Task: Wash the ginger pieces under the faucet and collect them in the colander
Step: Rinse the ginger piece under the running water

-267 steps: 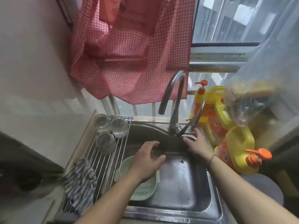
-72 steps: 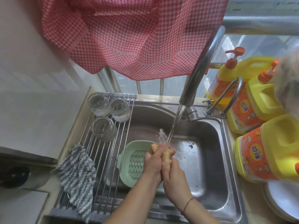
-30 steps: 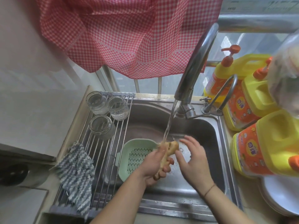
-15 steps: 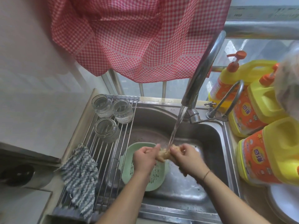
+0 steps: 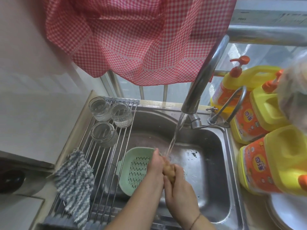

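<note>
A striped cloth (image 5: pixel 75 176) is lying on the wire rack (image 5: pixel 99 163) far left of the fingers, with three glass jars (image 5: pixel 103 133) standing beyond it. The green colander (image 5: pixel 132 166) is sitting in the sink (image 5: pixel 214 163) just left of the left hand (image 5: pixel 155 166). Both hands are pressing together, the left hand and the right hand (image 5: pixel 180 186) curling their fingers around a ginger piece (image 5: pixel 168 170) between the palms. Water from the faucet (image 5: pixel 204 73) is falling right at the fingertips. Yellow bottles (image 5: pixel 265 113) are standing well to the right.
</note>
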